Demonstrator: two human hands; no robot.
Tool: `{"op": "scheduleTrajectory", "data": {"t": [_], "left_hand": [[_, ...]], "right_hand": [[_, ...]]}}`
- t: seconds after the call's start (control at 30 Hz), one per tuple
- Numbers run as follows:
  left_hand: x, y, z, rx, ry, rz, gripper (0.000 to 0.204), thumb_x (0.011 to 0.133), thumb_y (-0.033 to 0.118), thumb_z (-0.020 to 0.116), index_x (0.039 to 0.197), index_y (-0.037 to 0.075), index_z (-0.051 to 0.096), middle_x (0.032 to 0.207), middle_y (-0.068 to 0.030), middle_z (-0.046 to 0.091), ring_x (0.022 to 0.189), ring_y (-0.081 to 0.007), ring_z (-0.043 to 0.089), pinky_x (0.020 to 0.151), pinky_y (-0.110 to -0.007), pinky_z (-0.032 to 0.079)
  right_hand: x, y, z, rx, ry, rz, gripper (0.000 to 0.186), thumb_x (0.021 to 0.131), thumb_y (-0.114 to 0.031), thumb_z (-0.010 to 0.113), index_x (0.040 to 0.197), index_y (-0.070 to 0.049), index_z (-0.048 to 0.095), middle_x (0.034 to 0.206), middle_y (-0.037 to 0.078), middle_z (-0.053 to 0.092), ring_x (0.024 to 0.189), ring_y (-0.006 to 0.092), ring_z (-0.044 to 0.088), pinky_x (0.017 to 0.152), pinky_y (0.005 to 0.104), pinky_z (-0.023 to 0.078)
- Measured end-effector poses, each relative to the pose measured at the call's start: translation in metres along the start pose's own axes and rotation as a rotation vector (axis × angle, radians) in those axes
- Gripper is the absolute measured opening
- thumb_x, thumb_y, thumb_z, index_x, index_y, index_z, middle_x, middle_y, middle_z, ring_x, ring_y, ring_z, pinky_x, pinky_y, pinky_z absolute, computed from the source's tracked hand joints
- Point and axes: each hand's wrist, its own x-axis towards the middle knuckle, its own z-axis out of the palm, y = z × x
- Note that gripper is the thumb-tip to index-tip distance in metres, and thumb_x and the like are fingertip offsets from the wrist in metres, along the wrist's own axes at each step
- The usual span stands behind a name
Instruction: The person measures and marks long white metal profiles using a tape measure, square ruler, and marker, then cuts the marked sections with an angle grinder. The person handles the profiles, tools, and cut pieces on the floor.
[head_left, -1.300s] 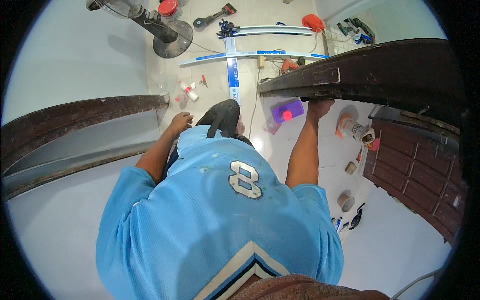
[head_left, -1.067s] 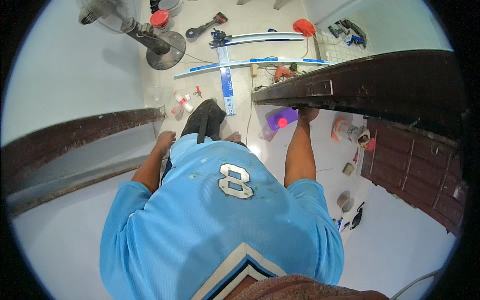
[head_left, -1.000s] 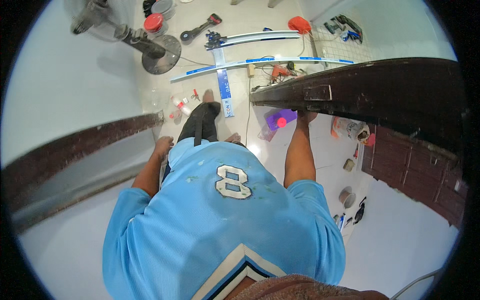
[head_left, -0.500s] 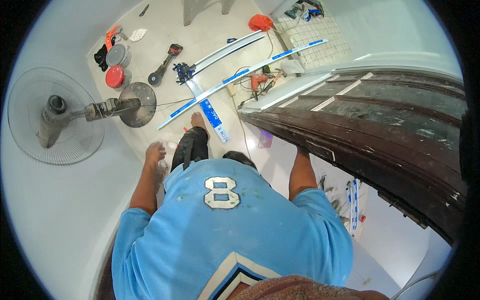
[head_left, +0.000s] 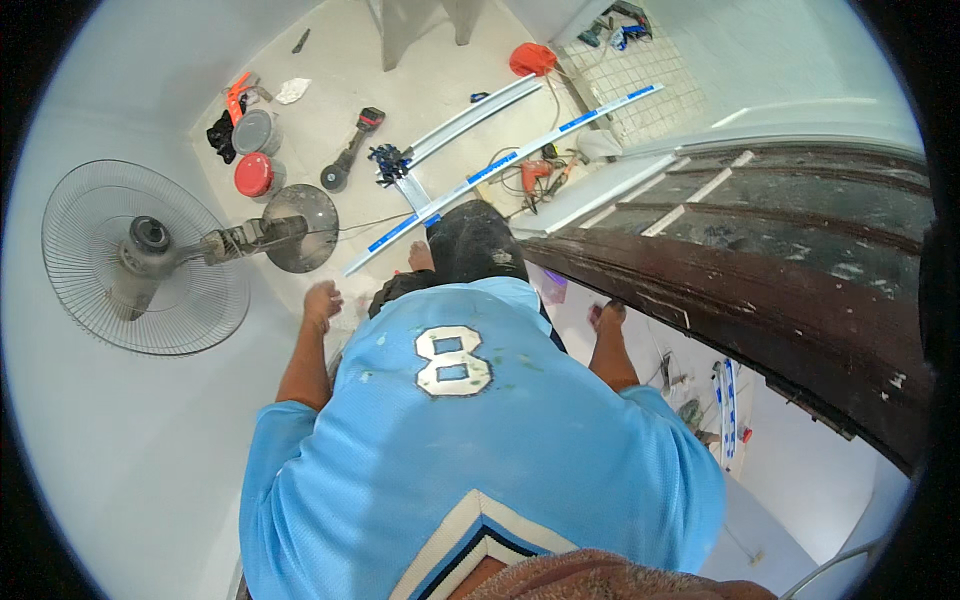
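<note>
My left hand (head_left: pixel 321 302) hangs beside my left leg, near the wall and the foot of the standing fan (head_left: pixel 150 240). Its fingers are loosely bent and a little apart, and nothing shows in them. On the other side, my right hand (head_left: pixel 606 315) hangs just beside the lower edge of the dark brown door (head_left: pixel 720 270). Its fingers are small and partly turned away, so I cannot make out their pose. Ahead of my legs, a long white strip with blue labels (head_left: pixel 480 176) lies across the floor, over another metal channel (head_left: pixel 480 118).
A black and red cordless power tool (head_left: pixel 352 148), a grey-lidded tub (head_left: pixel 256 132) and a red-lidded tub (head_left: pixel 256 174) are on the floor at left. A red drill (head_left: pixel 533 176) lies near the door. Further strips (head_left: pixel 726 400) lie beyond the door.
My body has stepped forward, my right leg now covering part of the blue-labelled strip. My right hand has come out from behind the door edge. The left hand has swung slightly.
</note>
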Motion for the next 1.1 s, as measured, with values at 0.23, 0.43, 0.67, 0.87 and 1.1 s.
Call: {"op": "scheduleTrajectory", "data": {"t": [0.23,0.43,0.67,0.87,1.1], "left_hand": [[0.001,-0.014,0.013,0.089,0.013,-0.144,0.043,0.1,0.034,0.061,0.127,0.001,0.062,0.112,-0.0174,0.069,0.091,-0.0299,0.069,0.079,-0.043,0.057],[0.061,0.038,0.034,0.408,-0.096,0.146,0.04,0.099,0.031,0.064,0.123,-0.001,0.066,0.106,-0.0183,0.07,0.087,-0.03,0.069,0.077,-0.042,0.059],[0.115,0.18,0.091,0.075,0.024,-0.037,0.03,0.099,0.032,0.062,0.108,0.004,0.072,0.097,-0.0104,0.075,0.071,-0.0266,0.067,0.066,-0.038,0.054],[0.14,0.356,0.091,0.768,0.1,0.484,0.045,0.101,0.04,0.057,0.09,0.003,0.079,0.093,-0.0111,0.078,0.08,-0.0266,0.069,0.073,-0.041,0.053],[0.078,0.579,0.173,0.34,0.301,0.668,0.044,0.1,0.04,0.063,0.089,0.001,0.077,0.083,-0.0094,0.076,0.077,-0.0181,0.064,0.075,-0.035,0.049]], "right_hand": [[-0.059,0.053,0.058,-0.785,-0.582,-0.072,0.035,0.099,-0.039,0.062,0.105,-0.005,0.065,0.083,0.018,0.071,0.068,0.0341,0.07,0.059,0.0564,0.056],[-0.072,-0.031,0.203,-1.038,-0.515,-0.596,0.036,0.097,-0.035,0.064,0.087,0.0,0.069,0.08,0.02,0.072,0.074,0.0358,0.073,0.059,0.0553,0.056],[-0.004,-0.124,0.325,-0.181,-0.854,-0.045,0.031,0.094,-0.026,0.066,0.083,0.003,0.071,0.07,0.014,0.07,0.064,0.0309,0.072,0.046,0.0446,0.052],[-0.006,-0.282,0.446,-0.843,-0.732,-1.083,0.031,0.086,-0.03,0.077,0.08,-0.002,0.066,0.076,0.017,0.07,0.074,0.0356,0.071,0.071,0.0484,0.056],[-0.148,-0.519,0.586,-0.706,-0.787,-1.233,0.046,0.091,-0.038,0.075,0.109,0.003,0.067,0.111,0.025,0.072,0.104,0.0419,0.07,0.092,0.0483,0.055]]}}
